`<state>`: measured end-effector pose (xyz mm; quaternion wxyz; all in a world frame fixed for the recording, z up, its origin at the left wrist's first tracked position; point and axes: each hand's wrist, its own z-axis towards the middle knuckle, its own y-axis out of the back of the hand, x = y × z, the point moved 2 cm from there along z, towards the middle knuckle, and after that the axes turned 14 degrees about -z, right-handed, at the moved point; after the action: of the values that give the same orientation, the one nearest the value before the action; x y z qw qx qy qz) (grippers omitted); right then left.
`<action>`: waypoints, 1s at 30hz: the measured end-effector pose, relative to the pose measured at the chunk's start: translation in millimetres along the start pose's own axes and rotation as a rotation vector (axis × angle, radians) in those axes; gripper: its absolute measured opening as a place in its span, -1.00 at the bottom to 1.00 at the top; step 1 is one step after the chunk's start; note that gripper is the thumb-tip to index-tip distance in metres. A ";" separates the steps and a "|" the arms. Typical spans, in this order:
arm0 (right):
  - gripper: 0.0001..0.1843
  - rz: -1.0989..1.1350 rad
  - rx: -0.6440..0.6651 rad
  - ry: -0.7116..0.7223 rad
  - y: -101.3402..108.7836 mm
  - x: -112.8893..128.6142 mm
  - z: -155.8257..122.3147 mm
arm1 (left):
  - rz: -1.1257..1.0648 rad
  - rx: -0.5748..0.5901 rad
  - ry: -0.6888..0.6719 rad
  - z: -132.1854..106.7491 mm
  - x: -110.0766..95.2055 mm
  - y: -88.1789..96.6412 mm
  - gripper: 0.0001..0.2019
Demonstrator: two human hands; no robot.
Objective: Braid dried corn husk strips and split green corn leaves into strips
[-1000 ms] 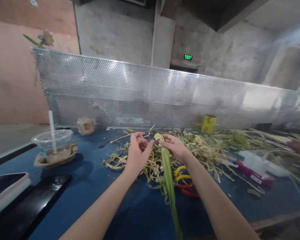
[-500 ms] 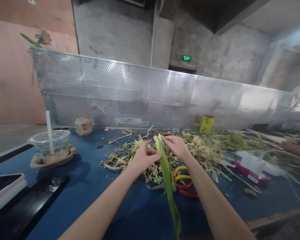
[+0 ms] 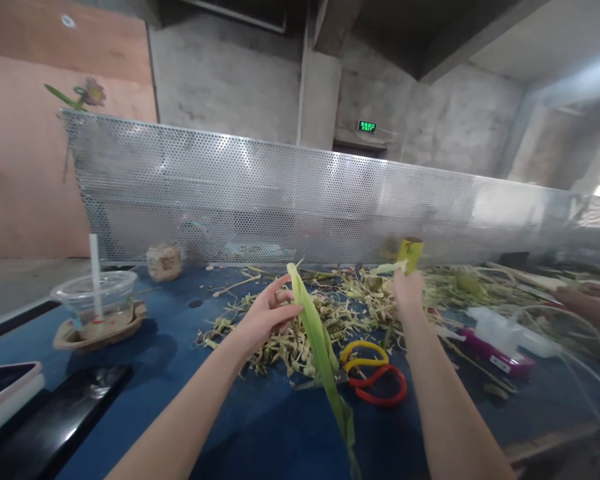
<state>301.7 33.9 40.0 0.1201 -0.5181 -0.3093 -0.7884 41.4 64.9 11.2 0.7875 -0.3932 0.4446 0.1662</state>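
Note:
My left hand pinches the upper part of a long green leafy stalk, which is pale at its tip and hangs down toward the table's near edge. My right hand is away to the right with fingers closed on a pale leaf strip, just in front of a yellow cylinder. Beneath both hands spreads a heap of dry plant scraps. Scissors with one yellow and one red handle lie right of the stalk, their blades mostly hidden.
On the left are a plastic cup with a straw in a cardboard holder, a black glossy phone-like slab and a pink-edged device. A purple box with white cables sits right. Another person's hand shows there. A perforated metal screen stands behind.
My right hand has left the stalk's tip and moved right, carrying a pale strip. My left hand and the stalk have shifted slightly left, so the scissors' handles show more.

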 end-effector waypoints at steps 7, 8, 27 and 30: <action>-0.44 -0.428 0.081 0.453 -32.6 31.7 -53.2 | -0.117 0.058 -0.097 -2.1 -12.5 -7.8 -0.50; -0.53 -0.319 0.318 0.564 -40.8 37.6 -66.8 | -0.128 0.078 -0.110 -2.5 -14.1 -8.9 -0.51; -0.75 0.001 0.511 0.691 -58.6 43.8 -104.6 | 0.231 -0.231 -0.414 -1.2 -8.5 -10.9 -0.17; -0.79 0.006 0.531 0.743 -58.2 44.0 -105.1 | 0.184 -0.272 -0.440 0.4 -7.7 -8.3 -0.18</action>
<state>174.9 20.8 29.5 0.3536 -0.1523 -0.4351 -0.8139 42.5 60.6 21.6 0.7867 -0.4077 0.2703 0.3767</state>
